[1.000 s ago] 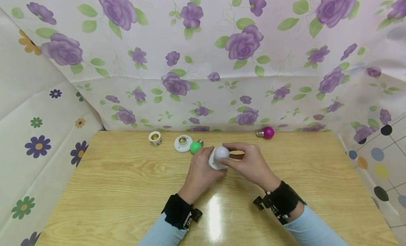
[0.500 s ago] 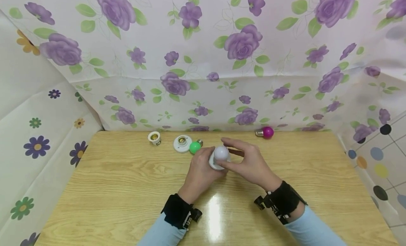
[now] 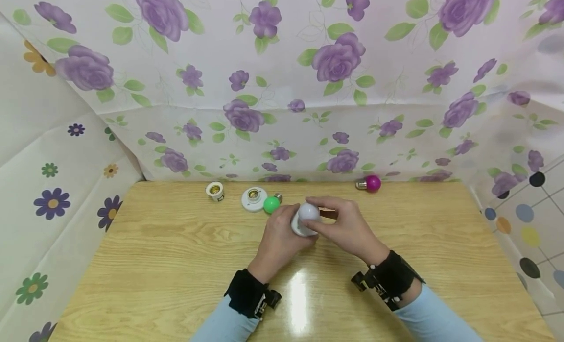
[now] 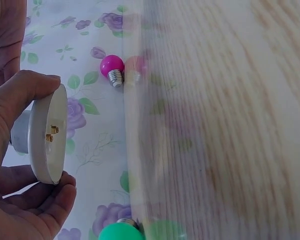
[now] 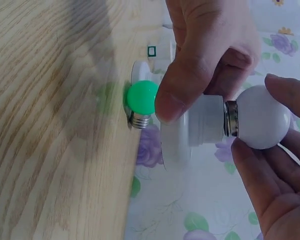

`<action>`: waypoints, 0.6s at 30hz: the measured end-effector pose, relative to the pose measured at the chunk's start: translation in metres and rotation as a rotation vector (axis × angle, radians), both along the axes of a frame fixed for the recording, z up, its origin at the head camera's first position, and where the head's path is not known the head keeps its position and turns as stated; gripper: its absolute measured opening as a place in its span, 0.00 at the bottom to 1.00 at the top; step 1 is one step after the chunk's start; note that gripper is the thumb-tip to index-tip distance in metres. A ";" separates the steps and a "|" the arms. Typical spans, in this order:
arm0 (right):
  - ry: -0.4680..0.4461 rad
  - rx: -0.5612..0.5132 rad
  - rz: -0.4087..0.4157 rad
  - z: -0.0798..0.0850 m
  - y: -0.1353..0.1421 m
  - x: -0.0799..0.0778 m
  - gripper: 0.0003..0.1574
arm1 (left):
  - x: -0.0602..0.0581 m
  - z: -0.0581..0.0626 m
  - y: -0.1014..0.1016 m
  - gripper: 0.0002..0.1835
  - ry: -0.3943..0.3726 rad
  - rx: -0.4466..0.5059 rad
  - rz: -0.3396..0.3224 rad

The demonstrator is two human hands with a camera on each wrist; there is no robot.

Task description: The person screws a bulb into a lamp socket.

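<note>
My left hand (image 3: pixel 282 234) grips a white lamp holder (image 5: pixel 206 120) by its round base, held up off the table. In the left wrist view the underside of that base (image 4: pixel 56 142) shows two brass screws. A white light bulb (image 5: pixel 264 117) sits in the socket, with a little of its metal thread (image 5: pixel 232 119) visible outside the rim. My right hand (image 3: pixel 350 227) pinches the bulb's globe between thumb and fingers. Just beyond my left hand lies a green bulb (image 3: pixel 271 205), leaning by a second round lamp holder (image 3: pixel 247 203).
A small white socket (image 3: pixel 215 191) stands at the back left of the wooden table (image 3: pixel 176 263). Toward the back right lies a magenta bulb (image 3: pixel 373 183). A flowered cloth (image 3: pixel 282 87) hangs right behind the table's far edge.
Half a second ago my right fingers were spread off the globe; now they have closed back onto it. My left hand keeps its grip on the lamp holder, nearly still.
</note>
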State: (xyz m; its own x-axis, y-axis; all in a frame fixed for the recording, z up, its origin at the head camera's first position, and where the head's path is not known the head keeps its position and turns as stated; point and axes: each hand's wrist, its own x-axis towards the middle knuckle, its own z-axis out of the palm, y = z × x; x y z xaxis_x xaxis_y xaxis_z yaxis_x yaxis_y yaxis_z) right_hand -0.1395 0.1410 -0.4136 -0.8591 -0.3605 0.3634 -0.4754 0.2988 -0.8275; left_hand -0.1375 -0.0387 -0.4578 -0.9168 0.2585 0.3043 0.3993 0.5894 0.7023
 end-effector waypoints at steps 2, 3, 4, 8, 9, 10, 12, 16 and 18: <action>0.010 -0.012 -0.025 0.000 -0.001 0.000 0.28 | 0.000 0.001 0.000 0.36 0.000 -0.002 0.000; 0.014 -0.019 -0.038 0.000 -0.002 0.000 0.27 | 0.000 0.001 0.000 0.36 0.000 -0.002 0.001; 0.016 -0.027 -0.050 0.000 -0.003 0.000 0.27 | 0.000 0.001 0.001 0.36 -0.002 -0.003 0.001; 0.016 -0.051 -0.086 -0.001 -0.005 0.000 0.27 | 0.000 0.002 0.001 0.36 -0.005 -0.007 0.005; 0.015 -0.051 -0.090 -0.002 -0.005 0.000 0.27 | 0.001 0.002 0.001 0.36 -0.006 -0.008 0.006; 0.012 -0.050 -0.092 -0.002 -0.005 0.000 0.28 | 0.001 0.002 0.000 0.36 -0.006 -0.008 0.007; 0.009 -0.038 -0.095 -0.003 -0.005 0.000 0.29 | 0.001 0.002 0.000 0.35 -0.003 -0.009 0.009; -0.004 -0.020 -0.087 -0.001 -0.003 0.001 0.33 | 0.002 0.002 -0.001 0.35 0.003 -0.003 0.007; -0.005 -0.025 -0.078 0.005 -0.003 0.003 0.33 | 0.001 0.002 -0.002 0.36 0.002 0.000 0.005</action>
